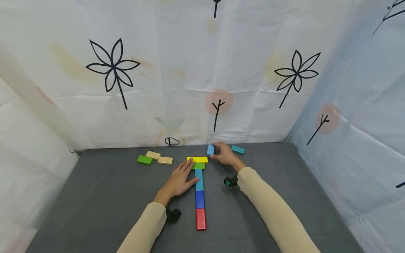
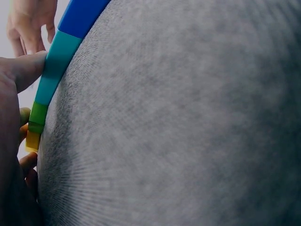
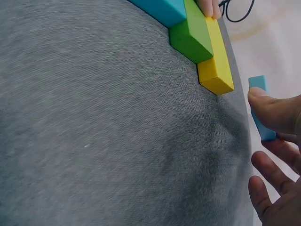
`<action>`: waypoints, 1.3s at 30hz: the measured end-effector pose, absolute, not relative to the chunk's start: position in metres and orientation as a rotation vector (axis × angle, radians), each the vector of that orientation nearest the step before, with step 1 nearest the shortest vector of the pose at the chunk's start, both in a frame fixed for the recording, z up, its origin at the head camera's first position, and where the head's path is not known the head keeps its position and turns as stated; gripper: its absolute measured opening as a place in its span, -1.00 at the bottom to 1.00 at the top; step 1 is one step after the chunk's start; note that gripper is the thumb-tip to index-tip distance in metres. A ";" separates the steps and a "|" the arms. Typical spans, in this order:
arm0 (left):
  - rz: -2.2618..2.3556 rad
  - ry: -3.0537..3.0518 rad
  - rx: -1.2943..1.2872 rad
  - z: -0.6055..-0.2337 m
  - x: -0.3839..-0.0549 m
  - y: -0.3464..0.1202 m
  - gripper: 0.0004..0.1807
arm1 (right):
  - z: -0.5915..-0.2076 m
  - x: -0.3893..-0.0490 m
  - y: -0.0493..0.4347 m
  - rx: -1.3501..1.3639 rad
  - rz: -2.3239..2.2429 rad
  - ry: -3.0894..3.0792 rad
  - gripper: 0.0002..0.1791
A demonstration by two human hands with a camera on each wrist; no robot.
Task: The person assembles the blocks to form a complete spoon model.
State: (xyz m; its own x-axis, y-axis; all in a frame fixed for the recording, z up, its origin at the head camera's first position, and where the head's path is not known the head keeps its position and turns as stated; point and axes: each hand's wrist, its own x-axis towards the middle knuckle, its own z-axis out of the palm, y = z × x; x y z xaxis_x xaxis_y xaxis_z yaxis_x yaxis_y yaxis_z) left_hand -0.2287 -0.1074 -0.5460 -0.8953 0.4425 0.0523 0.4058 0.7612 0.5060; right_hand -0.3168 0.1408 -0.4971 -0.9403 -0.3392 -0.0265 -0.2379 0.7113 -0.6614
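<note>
My right hand (image 1: 225,154) pinches a light blue block (image 1: 210,150) between thumb and fingers, just beyond the right end of the row's far end; the right wrist view shows this blue block (image 3: 262,123) upright-leaning under the thumb. Fingertips of my left hand (image 1: 180,181) rest at the left side of a yellow block (image 1: 197,159) and a green block (image 1: 199,166), fingers straight. Its thumb touches a sky-blue block (image 1: 199,182). A dark blue block (image 1: 200,199) and a red block (image 1: 200,219) continue this line toward me; yellow and green lie crosswise at its far end.
Left of the line lie a green block (image 1: 145,160) and two plain wooden blocks (image 1: 165,160). A teal block (image 1: 238,150) lies right of my right hand. White patterned cloth (image 1: 196,70) stands along the back edge of the grey table (image 1: 110,203).
</note>
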 end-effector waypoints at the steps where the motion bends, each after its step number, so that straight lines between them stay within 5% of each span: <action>1: 0.801 2.881 0.695 -0.546 -0.229 -0.107 -0.14 | -0.496 -0.319 0.139 -0.475 -1.022 2.765 -0.33; 39: 0.761 2.900 0.701 -0.548 -0.231 -0.106 -0.13 | -0.502 -0.321 0.123 -0.517 -0.826 2.816 -0.35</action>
